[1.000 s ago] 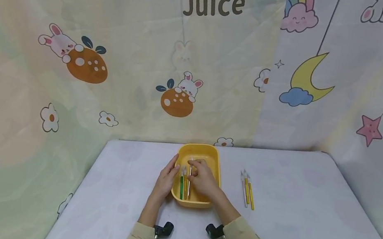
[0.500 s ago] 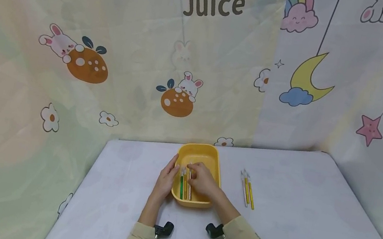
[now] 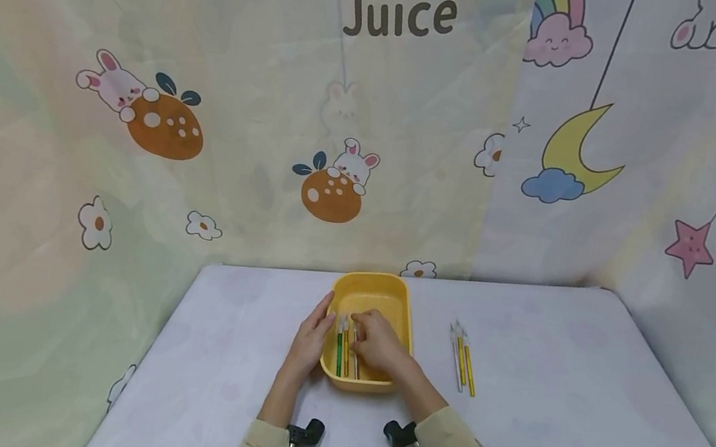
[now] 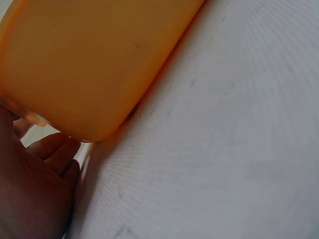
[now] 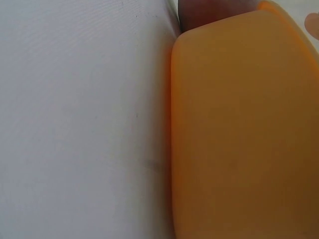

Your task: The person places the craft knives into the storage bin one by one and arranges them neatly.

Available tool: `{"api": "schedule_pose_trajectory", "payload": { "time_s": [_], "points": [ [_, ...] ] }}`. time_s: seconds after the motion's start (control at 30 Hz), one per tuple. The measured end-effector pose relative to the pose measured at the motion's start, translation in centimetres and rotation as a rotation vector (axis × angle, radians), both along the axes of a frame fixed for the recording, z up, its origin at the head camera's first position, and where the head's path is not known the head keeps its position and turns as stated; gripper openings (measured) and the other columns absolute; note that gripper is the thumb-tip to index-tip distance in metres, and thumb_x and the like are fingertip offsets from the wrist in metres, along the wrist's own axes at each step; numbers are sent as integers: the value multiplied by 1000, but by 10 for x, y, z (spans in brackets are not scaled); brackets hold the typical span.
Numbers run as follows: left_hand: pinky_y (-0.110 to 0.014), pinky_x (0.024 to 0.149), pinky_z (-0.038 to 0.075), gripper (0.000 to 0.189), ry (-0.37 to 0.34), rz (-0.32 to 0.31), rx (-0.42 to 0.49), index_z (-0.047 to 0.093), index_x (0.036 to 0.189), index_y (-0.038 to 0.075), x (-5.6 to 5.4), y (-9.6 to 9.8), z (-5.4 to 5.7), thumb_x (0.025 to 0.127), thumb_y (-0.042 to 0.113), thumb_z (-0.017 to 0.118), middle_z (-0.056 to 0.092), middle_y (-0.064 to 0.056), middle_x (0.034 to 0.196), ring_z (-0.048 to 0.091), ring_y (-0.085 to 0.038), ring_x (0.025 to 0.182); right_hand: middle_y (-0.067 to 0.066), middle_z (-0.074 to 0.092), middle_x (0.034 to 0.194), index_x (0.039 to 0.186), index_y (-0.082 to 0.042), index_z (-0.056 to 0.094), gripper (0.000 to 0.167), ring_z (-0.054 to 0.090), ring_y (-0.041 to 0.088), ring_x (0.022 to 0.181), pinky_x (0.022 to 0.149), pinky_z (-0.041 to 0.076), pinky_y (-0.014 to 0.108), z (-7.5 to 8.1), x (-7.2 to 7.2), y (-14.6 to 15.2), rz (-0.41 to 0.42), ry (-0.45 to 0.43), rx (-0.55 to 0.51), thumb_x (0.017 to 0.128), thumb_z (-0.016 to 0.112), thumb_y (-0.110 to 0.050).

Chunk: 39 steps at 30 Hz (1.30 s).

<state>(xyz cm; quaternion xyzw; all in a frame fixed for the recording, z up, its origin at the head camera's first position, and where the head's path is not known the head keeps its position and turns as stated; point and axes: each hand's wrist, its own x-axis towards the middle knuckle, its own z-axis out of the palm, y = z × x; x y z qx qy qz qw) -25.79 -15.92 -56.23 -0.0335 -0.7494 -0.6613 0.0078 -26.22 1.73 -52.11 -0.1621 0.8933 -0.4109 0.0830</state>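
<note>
A yellow plastic tray (image 3: 382,295) stands on the white table. My left hand (image 3: 309,341) grips its left side, the thumb at the rim and the fingers along the outer wall; the left wrist view shows those fingers (image 4: 60,152) against the tray's corner. Over the tray, my right hand (image 3: 383,343) pinches a slim, pen-like brownish stick (image 3: 356,370) near its upper end. Left of that stick lie a green one (image 3: 339,353) and yellow ones (image 3: 346,360) with pale tips. Only the tray's outer wall (image 5: 244,124) fills most of the right wrist view.
Several more slim sticks (image 3: 463,365), yellow and whitish, lie close together on the table (image 3: 533,407), right of the tray. A printed cloth backdrop (image 3: 252,183) rises behind the table's far edge.
My right hand has moved slightly down toward the tray's near end with the stick, whose lower end now leans a little right. The left hand stays on the tray.
</note>
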Motion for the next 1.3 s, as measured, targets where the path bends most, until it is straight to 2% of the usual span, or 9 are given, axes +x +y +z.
{"api": "schedule_pose_trajectory", "payload": {
  "time_s": [0.23,0.47,0.67,0.87,1.3],
  "points": [
    [-48,133,15,51,0,-4,-2,36,163,31,1,0,0,112,36,44,29,8,171,19,-18,161,11,56,117,143,1,60,55,54,20,92,73,47,29,1,1,1,17,-14,29,91,78,-2],
    [-47,133,15,51,-3,-2,-1,37,162,31,-1,-1,-2,112,34,45,30,8,170,20,-18,161,13,57,122,145,3,58,58,56,23,102,86,51,35,1,-1,-3,27,-17,61,91,78,-3],
    [-47,133,15,50,-2,-5,0,37,162,34,0,-1,-2,112,35,45,30,8,170,20,-18,161,13,56,122,145,6,57,61,55,23,103,88,51,36,0,-2,-3,36,-22,66,89,79,-2],
    [-48,133,15,51,2,-9,4,37,162,32,0,-1,-1,112,35,45,30,8,171,20,-19,161,15,56,131,145,5,57,62,55,23,105,94,54,38,-1,-3,-4,36,-40,94,89,81,-5],
    [-47,133,16,50,-13,7,-10,37,162,33,0,0,0,113,32,45,30,8,171,20,-18,161,14,56,127,144,6,58,63,55,24,107,88,51,35,-1,-2,-5,49,-33,110,87,83,-5]
  ]
}}
